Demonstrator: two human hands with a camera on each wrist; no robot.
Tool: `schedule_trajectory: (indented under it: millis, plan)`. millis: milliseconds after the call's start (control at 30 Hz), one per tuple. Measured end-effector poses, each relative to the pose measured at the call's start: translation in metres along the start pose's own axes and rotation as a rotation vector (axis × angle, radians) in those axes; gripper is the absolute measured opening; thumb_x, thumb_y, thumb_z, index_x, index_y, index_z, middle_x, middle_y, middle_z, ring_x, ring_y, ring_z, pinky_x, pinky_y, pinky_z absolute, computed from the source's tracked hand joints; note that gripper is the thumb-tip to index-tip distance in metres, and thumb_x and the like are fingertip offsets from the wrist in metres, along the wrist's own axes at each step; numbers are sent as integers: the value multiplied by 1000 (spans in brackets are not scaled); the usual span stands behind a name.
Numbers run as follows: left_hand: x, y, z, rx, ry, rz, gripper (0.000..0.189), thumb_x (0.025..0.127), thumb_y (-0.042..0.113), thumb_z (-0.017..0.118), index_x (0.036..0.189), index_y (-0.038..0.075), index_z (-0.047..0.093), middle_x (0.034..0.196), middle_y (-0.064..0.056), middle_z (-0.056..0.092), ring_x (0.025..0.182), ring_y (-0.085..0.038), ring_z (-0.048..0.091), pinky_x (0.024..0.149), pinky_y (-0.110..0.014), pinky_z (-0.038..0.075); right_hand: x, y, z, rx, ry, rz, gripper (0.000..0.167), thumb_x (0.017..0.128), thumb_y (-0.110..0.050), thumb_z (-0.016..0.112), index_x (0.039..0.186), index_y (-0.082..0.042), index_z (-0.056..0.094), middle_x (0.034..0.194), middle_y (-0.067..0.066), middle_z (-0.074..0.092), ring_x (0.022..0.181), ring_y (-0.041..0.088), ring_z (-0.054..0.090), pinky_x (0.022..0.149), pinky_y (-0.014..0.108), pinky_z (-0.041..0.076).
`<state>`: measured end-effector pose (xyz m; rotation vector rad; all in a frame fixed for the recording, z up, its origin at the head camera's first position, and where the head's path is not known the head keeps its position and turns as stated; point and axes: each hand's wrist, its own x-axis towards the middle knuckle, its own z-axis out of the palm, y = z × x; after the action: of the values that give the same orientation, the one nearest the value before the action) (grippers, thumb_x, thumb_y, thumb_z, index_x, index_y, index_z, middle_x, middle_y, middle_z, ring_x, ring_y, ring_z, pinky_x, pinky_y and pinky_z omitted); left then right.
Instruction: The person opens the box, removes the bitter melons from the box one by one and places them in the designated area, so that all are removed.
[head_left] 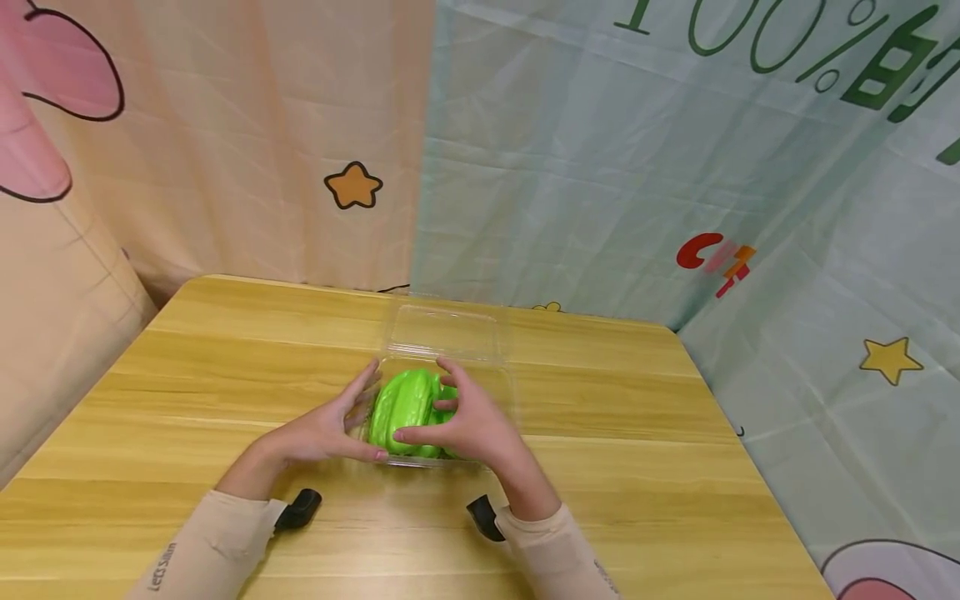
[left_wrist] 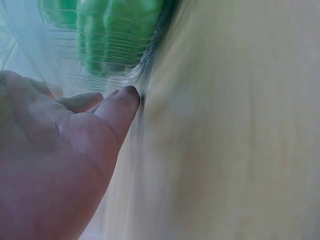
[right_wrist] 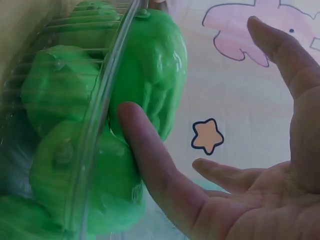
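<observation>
A clear plastic clamshell box point(head_left: 480, 463) sits on the table with several glossy green, ridged vegetables point(head_left: 405, 408) inside; they look like bitter melons. In the right wrist view, one upper green vegetable point(right_wrist: 155, 70) rises above the box rim. My left hand point(head_left: 322, 429) is at the box's left side, thumb by the front corner; in the left wrist view its fingers point(left_wrist: 122, 107) reach to the ribbed wall. Over the box's right part, my right hand point(head_left: 480, 421) has its thumb against a green vegetable and its other fingers spread apart. It partly hides the vegetables.
The box's transparent lid point(head_left: 446, 329) is folded back toward the far side. Around the box is a wooden table point(head_left: 225, 375). Printed curtains point(head_left: 562, 167) hang behind the far edge and along both sides. A black wrist mount point(head_left: 300, 510) shows at each sleeve.
</observation>
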<state>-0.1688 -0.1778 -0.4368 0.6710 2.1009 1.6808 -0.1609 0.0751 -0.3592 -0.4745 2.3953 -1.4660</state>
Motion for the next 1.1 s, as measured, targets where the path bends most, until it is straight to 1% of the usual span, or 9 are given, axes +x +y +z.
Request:
schedule_trajectory:
  millis: [100,333,533,633,700,900,1000,1100]
  plan:
    - [-1,-1,0,3,0,-11,130,84,16,84,158,18,-22,165,-22,-14,147,-50,7,115,-57,16,3,-1,6,-45,5,-3,113,72,-37,92,160,-11,25,151,21,42,123,36,58,96,44,52]
    - [-1,2,2,-21,-3,-13,130,84,14,84,158,17,-22,164,-21,-17,147,-49,5,115,-57,19,7,1,15,-157,16,-29,113,74,-45,90,159,-6,25,141,10,51,118,22,57,98,42,49]
    - [-1,2,1,-24,-1,-16,130,84,14,85,158,17,-22,164,-21,-16,147,-49,6,115,-57,18,11,2,23,-226,49,-45,110,77,-48,87,158,-5,26,141,13,53,121,26,55,100,47,47]
    - [0,1,1,-29,-2,-14,131,84,14,85,158,17,-23,164,-21,-16,148,-48,4,115,-56,18,12,4,27,-249,60,-53,109,77,-47,87,158,-5,27,142,13,53,122,27,55,101,48,46]
    - [0,1,1,-33,-6,-12,131,84,13,85,158,17,-23,164,-20,-17,148,-48,4,115,-56,18,13,4,29,-256,66,-65,108,77,-45,88,157,-4,28,141,12,54,122,26,55,101,47,46]
    - [1,1,1,-42,-18,-11,130,85,13,83,157,18,-25,164,-19,-20,147,-49,1,114,-57,19,14,3,32,-324,81,-99,100,76,-37,91,153,-5,37,143,9,53,129,27,51,106,45,43]
    - [1,1,1,-46,-16,-14,130,85,12,83,157,19,-24,164,-20,-20,147,-49,1,114,-57,20,13,2,32,-322,89,-102,98,75,-38,91,153,-7,39,144,8,53,129,27,51,105,45,43]
    - [0,1,1,-33,-4,-17,130,84,13,84,158,19,-23,164,-20,-18,148,-49,2,115,-57,18,12,2,29,-269,90,-100,97,76,-38,90,153,-9,40,142,6,53,122,25,55,97,41,50]
